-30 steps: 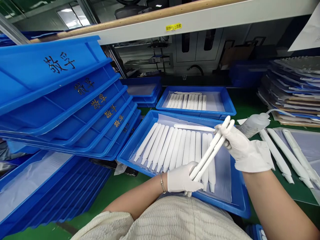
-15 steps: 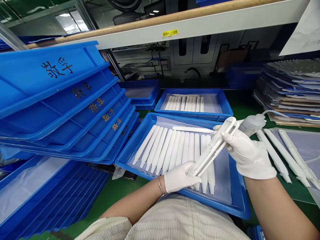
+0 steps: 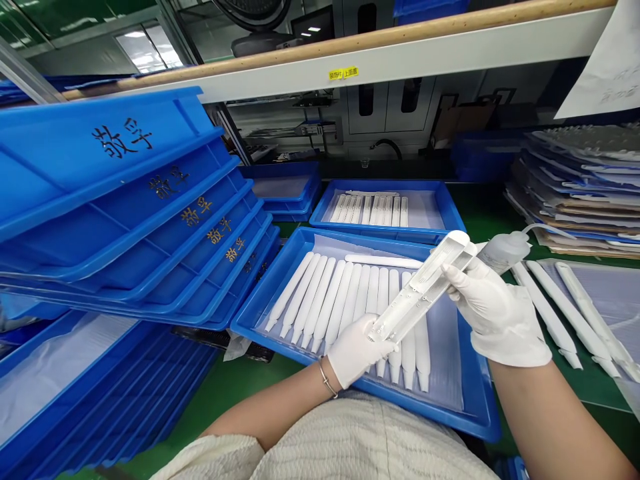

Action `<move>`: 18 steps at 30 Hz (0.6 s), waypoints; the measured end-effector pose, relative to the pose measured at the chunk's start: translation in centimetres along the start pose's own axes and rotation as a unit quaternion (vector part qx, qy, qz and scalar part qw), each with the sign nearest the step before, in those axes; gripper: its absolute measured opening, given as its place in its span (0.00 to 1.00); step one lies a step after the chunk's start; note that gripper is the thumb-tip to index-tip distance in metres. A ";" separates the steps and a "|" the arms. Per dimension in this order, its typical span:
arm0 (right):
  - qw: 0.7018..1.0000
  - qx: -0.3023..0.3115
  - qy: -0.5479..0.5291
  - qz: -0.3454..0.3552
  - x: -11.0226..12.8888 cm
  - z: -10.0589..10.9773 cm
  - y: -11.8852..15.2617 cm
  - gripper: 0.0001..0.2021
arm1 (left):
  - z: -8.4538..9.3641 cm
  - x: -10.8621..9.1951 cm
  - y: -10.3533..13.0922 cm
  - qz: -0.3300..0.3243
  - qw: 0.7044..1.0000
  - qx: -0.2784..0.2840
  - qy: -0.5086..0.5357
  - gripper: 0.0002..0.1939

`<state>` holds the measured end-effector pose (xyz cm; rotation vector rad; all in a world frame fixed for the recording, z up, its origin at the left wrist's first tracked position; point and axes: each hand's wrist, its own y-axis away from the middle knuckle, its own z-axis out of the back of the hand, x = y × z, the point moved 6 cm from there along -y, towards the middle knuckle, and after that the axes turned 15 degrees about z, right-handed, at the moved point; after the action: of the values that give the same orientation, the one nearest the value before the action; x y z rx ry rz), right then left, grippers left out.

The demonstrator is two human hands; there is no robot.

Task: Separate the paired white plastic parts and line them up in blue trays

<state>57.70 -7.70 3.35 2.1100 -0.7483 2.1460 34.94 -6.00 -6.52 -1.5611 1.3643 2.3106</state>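
A long white plastic casing (image 3: 417,293) with a rounded far end is held tilted between my two hands, its hollow, ribbed inside facing me. My gloved left hand (image 3: 357,350) is closed around its near, lower end. My gloved right hand (image 3: 493,300) grips the far end, thumb on the edge. Beneath it lies a blue tray (image 3: 475,393) lined with a translucent sheet. Several white casings (image 3: 333,300) lie side by side in that tray, with one more white casing (image 3: 383,261) laid across above them.
Stacked blue crates (image 3: 120,180) lean at the left. A second blue tray (image 3: 453,210) with white parts stands behind. To the right are a squeeze bottle (image 3: 505,250), loose white casings (image 3: 573,320) and a pile of sheets (image 3: 575,187). A shelf beam (image 3: 390,63) crosses above.
The casing in my hands has been rolled from nearly edge-on so that its hollow inside shows more broadly. My left hand has shifted slightly left and up.
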 end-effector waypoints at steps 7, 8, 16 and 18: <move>0.999 -0.011 -0.025 0.036 1.0 -0.5 -0.3 0.19 | 0.2 1.0 -1.1 -0.017 0.999 -0.011 0.046 0.17; 0.999 -0.018 -0.016 0.035 1.1 -0.4 -0.3 0.19 | 0.3 1.1 -1.1 -0.016 0.999 -0.014 0.037 0.16; 0.976 -0.159 0.116 0.093 3.9 1.0 0.2 0.20 | 0.2 1.0 -0.8 0.007 1.000 0.015 0.011 0.15; 0.968 -0.168 0.158 0.100 4.3 1.0 0.3 0.18 | 0.0 0.7 -0.4 0.009 0.999 0.038 0.001 0.16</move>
<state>58.24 -9.61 7.31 1.5384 -1.2249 2.1797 34.81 -6.04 -7.35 -1.5362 1.4530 2.2394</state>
